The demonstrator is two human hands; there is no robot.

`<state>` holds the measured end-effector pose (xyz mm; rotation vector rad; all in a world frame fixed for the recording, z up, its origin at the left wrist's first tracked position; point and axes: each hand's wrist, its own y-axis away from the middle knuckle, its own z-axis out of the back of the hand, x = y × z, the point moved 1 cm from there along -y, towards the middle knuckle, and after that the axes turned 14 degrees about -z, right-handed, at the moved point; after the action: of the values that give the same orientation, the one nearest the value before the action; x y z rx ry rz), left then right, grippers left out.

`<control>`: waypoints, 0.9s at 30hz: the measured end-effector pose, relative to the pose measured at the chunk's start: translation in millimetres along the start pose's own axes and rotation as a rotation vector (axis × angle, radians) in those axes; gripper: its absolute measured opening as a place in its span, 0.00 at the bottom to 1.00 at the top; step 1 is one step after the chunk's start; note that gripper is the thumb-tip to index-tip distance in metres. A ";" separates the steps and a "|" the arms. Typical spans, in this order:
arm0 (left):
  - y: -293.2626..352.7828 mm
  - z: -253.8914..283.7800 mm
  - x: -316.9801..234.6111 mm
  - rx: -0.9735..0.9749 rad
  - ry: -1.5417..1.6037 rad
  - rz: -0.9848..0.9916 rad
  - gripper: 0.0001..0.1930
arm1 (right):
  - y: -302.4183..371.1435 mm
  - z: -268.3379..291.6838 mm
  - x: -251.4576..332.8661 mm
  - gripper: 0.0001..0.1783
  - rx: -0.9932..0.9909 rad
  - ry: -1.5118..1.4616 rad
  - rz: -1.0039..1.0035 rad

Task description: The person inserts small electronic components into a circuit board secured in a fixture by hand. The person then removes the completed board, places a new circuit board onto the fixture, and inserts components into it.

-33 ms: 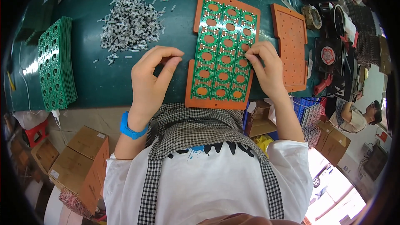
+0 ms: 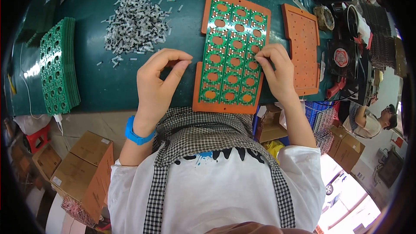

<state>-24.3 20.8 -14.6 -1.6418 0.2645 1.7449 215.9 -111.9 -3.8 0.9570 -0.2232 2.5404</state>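
A green circuit board panel (image 2: 225, 56) with rows of oval cutouts lies in an orange tray (image 2: 203, 107) in front of me. My right hand (image 2: 281, 74) is at the panel's right edge, thumb and index finger pinched close over a cutout; whatever is between them is too small to make out. Left of the tray, my left hand (image 2: 157, 82) hovers over the table with thumb and index fingertip drawn together. Anything in that pinch cannot be made out. Beyond it lies a heap of small clear-and-white parts (image 2: 136, 26), several scattered around its edge.
Green panels stand in a stack (image 2: 69, 67) at the table's left. To the right are a second orange tray (image 2: 303, 50), a roll of tape (image 2: 325, 17) and a red-handled tool (image 2: 336, 88). Cardboard boxes (image 2: 89, 147) sit below the table. Another person (image 2: 368, 121) is at far right.
My left thumb and index fingertip have come slightly closer together and a touch to the right. The right hand has hardly moved.
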 end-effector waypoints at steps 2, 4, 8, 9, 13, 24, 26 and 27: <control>1.2 -2.1 -1.6 -0.016 0.166 0.056 0.06 | 2.1 -0.2 -0.5 0.06 -0.123 0.074 0.138; 3.0 -5.9 -4.7 -0.033 0.331 0.110 0.06 | 4.3 0.4 -1.7 0.07 -0.146 0.065 0.154; 4.3 -16.0 -11.5 -0.037 0.680 0.329 0.13 | 6.6 -1.0 -1.5 0.10 -0.204 0.110 0.191; 5.1 -17.6 -13.0 -0.036 0.682 0.329 0.14 | 6.7 -1.8 -1.8 0.10 -0.205 0.111 0.192; 7.3 -20.5 -15.6 -0.010 0.655 0.317 0.16 | 7.4 -1.0 -1.8 0.10 -0.207 0.179 0.250; 7.8 -34.2 -25.6 0.042 0.734 0.406 0.18 | 29.6 -0.5 44.0 0.19 -0.138 0.164 0.505; 8.6 -39.1 -27.7 0.054 0.737 0.403 0.18 | 33.4 -8.7 53.3 0.17 -0.211 0.156 0.629; 9.3 -41.5 -29.5 0.081 0.732 0.389 0.17 | 34.8 -9.2 52.7 0.17 -0.211 0.156 0.630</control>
<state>0.7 -20.9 2.9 -2.2191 1.0342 1.2826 159.6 -123.5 23.9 0.6729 -0.8420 3.0456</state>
